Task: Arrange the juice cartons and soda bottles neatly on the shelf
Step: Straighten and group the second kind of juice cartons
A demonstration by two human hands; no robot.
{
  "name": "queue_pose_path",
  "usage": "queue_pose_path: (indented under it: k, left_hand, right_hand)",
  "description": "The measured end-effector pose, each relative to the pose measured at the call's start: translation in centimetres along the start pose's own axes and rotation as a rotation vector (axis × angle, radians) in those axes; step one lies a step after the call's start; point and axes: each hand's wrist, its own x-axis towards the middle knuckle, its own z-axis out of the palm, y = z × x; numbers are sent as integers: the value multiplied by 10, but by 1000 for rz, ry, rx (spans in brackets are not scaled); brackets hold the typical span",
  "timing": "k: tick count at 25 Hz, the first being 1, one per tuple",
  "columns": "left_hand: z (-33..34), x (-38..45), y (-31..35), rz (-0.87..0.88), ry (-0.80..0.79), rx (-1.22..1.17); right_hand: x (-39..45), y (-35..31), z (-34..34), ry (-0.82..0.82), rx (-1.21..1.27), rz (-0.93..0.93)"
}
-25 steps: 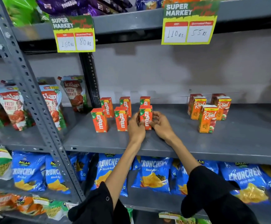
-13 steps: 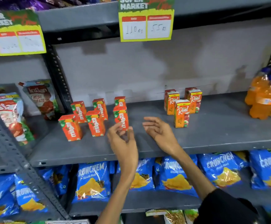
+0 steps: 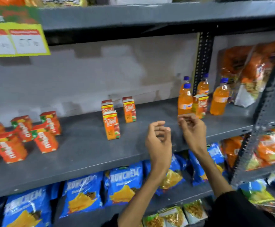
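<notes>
Soda bottles (image 3: 185, 99) clustered at 2 o'clock on the shelf (image 3: 87, 154), one stray Real carton (image 3: 200, 106) wedged among them. Three more Real cartons (image 3: 111, 124) near 12 o'clock; red Maaza cartons (image 3: 45, 138) grouped at 9 o'clock, no longer touched. Left hand (image 3: 158, 140) and right hand (image 3: 193, 130) lifted off the Maaza row since a second ago, shifted rightward, now both empty, fingers loosely curled, apart from each other, right just short of the bottles. Judged: Maaza group done; bottles and stray carton likely next.
</notes>
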Motion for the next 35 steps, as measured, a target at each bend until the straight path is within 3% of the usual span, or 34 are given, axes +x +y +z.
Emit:
queue_pose_path:
  k: [4, 8, 12, 16, 26, 31, 35]
  left_hand:
    - [92, 9, -5, -17, -135, 30]
    - [156, 18, -12, -74, -261, 176]
    - [184, 28, -22, -168, -305, 261]
    - [195, 33, -30, -185, -292, 279]
    - [167, 20, -30, -36, -192, 308]
    - [111, 7, -24, -9, -119, 289]
    - [45, 8, -21, -34, -17, 224]
  right_hand:
    - [59, 36, -65, 132, -158, 19]
    - [102, 62, -93, -100, -264, 82]
    - [116, 65, -91, -310, -79, 125]
    - [121, 71, -91, -380, 14, 137]
    - [87, 54, -122, -361, 48, 133]
    - [49, 26, -110, -454, 139, 128]
    - [27, 6, -63, -569, 208, 118]
